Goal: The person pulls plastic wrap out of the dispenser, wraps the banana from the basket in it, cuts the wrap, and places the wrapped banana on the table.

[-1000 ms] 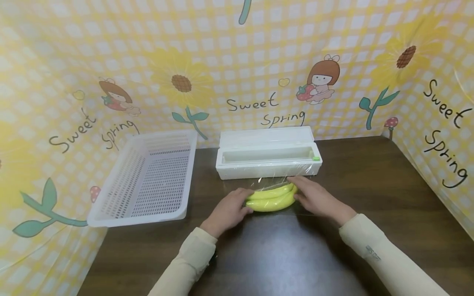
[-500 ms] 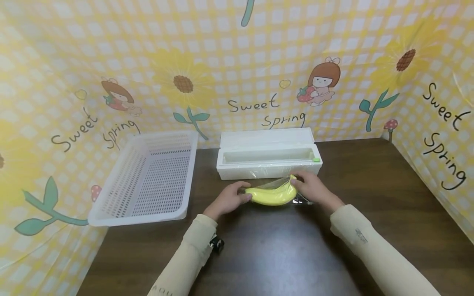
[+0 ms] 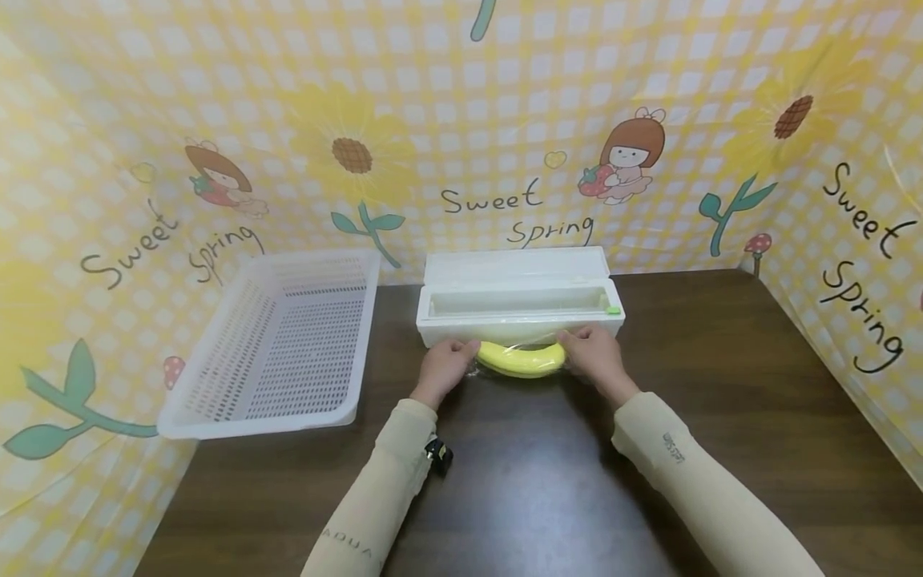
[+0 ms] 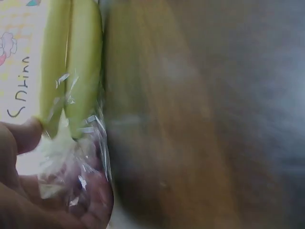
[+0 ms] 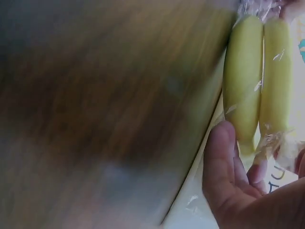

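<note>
A pair of yellow bananas (image 3: pixel 521 361) in clear cling film is held up crosswise between both hands, close to the front of a long white cling film box (image 3: pixel 497 328). At one end my left hand (image 3: pixel 443 369) grips the wrapped bananas (image 4: pixel 85 67); its thumb (image 4: pixel 28 134) touches a tip while its fingers curl under the crinkled film. My right hand (image 3: pixel 597 359) grips the opposite end, with its thumb (image 5: pixel 221 148) along the near banana (image 5: pixel 243 76). From the head only one banana shows; both wrist views show two side by side.
To the left stands a white perforated plastic basket (image 3: pixel 310 344). The box's lid (image 3: pixel 515 264) is raised at the back, and a small green piece (image 3: pixel 613 310) sits at its right end. Patterned cloth (image 3: pixel 461 136) walls in the dark wooden table (image 3: pixel 519 481).
Both hands have carried the wrapped bananas away from the body toward the box, turning them so that one shows instead of two. The right hand has moved a little inward. Basket and box stay put.
</note>
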The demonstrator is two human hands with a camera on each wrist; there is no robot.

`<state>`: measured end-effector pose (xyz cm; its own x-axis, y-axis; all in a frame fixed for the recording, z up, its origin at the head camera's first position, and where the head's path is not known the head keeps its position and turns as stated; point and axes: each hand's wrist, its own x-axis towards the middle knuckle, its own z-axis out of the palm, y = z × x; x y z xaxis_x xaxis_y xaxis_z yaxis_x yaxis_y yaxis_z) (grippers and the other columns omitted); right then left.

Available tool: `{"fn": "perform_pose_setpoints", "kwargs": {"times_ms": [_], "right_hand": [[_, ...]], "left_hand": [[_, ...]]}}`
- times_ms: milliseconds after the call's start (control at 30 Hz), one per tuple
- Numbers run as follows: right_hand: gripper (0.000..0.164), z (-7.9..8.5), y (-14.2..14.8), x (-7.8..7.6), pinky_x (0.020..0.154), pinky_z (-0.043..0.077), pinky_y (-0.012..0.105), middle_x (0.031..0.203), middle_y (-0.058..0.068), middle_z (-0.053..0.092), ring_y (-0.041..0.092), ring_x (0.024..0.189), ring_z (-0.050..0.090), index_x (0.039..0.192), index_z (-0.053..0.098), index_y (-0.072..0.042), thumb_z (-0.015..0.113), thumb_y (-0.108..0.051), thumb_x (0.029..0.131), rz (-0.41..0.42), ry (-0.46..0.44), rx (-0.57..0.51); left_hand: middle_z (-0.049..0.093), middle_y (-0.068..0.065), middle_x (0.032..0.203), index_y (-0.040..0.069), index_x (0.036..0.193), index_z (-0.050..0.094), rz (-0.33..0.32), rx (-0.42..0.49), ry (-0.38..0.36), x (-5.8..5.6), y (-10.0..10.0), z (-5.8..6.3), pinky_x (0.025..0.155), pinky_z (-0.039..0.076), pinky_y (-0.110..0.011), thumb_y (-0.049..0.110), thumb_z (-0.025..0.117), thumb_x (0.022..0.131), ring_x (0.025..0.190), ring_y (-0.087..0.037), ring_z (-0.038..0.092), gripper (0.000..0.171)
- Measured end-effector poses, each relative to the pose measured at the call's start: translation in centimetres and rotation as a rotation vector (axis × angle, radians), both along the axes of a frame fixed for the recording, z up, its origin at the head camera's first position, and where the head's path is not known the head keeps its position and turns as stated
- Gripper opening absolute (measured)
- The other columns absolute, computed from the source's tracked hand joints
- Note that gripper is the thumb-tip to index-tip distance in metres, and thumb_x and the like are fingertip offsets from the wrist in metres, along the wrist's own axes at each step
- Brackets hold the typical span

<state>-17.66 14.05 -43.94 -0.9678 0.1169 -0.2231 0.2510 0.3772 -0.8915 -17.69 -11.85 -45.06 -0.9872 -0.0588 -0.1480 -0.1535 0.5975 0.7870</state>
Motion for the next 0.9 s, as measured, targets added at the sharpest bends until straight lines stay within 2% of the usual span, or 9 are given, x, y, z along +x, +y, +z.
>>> {"fn": "perform_pose_setpoints", "kwargs": {"times_ms": [167,233,300,433,567,633,700,800,900], "right_hand": [[0.036,0.2,-0.2,0.1,0.046,0.046,0.031,0.063,0.007,0.06,0.015,0.048,0.054,0.082,0.058,-0.003,0.065,-0.035,0.097,0.012,0.013,0.017],[0.035,0.2,-0.1,0.2,0.047,0.046,0.03,0.064,0.008,0.061,0.015,0.048,0.054,0.083,0.06,-0.003,0.066,-0.035,0.097,0.018,0.023,0.019],[0.035,0.2,0.1,0.1,0.049,0.047,0.03,0.067,0.009,0.062,0.015,0.05,0.054,0.084,0.061,-0.002,0.066,-0.034,0.098,0.034,0.028,-0.011],[0.034,0.2,0.9,0.0,0.054,0.052,0.029,0.073,0.008,0.062,0.015,0.059,0.058,0.093,0.063,0.005,0.065,-0.028,0.1,0.069,0.004,-0.17],[0.036,0.5,2.2,0.0,0.061,0.056,0.031,0.081,0.01,0.064,0.017,0.067,0.063,0.105,0.063,0.01,0.064,-0.026,0.1,0.062,0.011,-0.224],[0.038,0.8,3.1,0.1,0.062,0.056,0.031,0.084,0.013,0.066,0.02,0.069,0.065,0.106,0.064,0.01,0.064,-0.027,0.099,0.035,0.049,-0.159],[0.036,1.2,4.1,0.0,0.065,0.055,0.031,0.088,0.014,0.067,0.021,0.073,0.065,0.105,0.066,0.006,0.063,-0.029,0.098,-0.006,0.119,-0.036],[0.036,1.5,5.6,-0.3,0.069,0.049,0.035,0.091,0.015,0.066,0.026,0.078,0.061,0.1,0.065,0.001,0.062,-0.034,0.099,-0.059,0.25,0.189],[0.044,1.2,6.8,-1.0,0.08,0.044,0.047,0.109,0.021,0.059,0.035,0.097,0.053,0.112,0.059,0.002,0.065,-0.039,0.098,-0.001,0.342,0.37]], "left_hand": [[0.044,0.0,0.052,0.013,0.06,0.053,0.062,-0.297,0.17,-0.2,0.8,0.7,0.083,0.045,-0.052,0.047,0.061,0.099,0.059,-0.024,0.05,0.052],[0.045,0.0,0.05,0.015,0.056,0.052,0.068,-0.372,0.216,-0.2,0.9,0.8,0.095,0.04,-0.059,0.047,0.062,0.098,0.063,-0.025,0.054,0.054],[0.045,0.0,0.05,0.016,0.056,0.051,0.061,-0.399,0.225,-0.2,0.9,0.9,0.098,0.039,-0.062,0.048,0.061,0.098,0.063,-0.025,0.056,0.054],[0.042,0.0,0.05,0.015,0.056,0.048,0.044,-0.417,0.237,0.0,0.6,1.1,0.086,0.047,-0.056,0.049,0.057,0.1,0.055,-0.023,0.05,0.056],[0.042,-0.002,0.052,0.014,0.056,0.045,0.008,-0.531,0.336,0.3,0.8,1.9,0.064,0.049,-0.048,0.038,0.052,0.104,0.054,-0.024,0.048,0.054],[0.048,-0.004,0.057,0.013,0.059,0.049,-0.048,-0.615,0.415,0.5,1.3,2.5,0.061,0.049,-0.046,0.029,0.05,0.103,0.059,-0.027,0.052,0.047],[0.057,-0.006,0.065,0.011,0.066,0.058,-0.123,-0.662,0.497,0.8,2.0,3.2,0.064,0.05,-0.045,0.022,0.05,0.102,0.066,-0.03,0.058,0.039],[0.067,-0.007,0.078,0.009,0.08,0.07,-0.251,-0.63,0.569,1.4,3.4,4.3,0.072,0.051,-0.043,0.017,0.051,0.101,0.076,-0.03,0.062,0.029],[0.07,-0.004,0.087,0.01,0.09,0.074,-0.345,-0.569,0.578,1.3,5.0,5.4,0.078,0.051,-0.041,0.016,0.051,0.101,0.082,-0.027,0.064,0.027]]}}
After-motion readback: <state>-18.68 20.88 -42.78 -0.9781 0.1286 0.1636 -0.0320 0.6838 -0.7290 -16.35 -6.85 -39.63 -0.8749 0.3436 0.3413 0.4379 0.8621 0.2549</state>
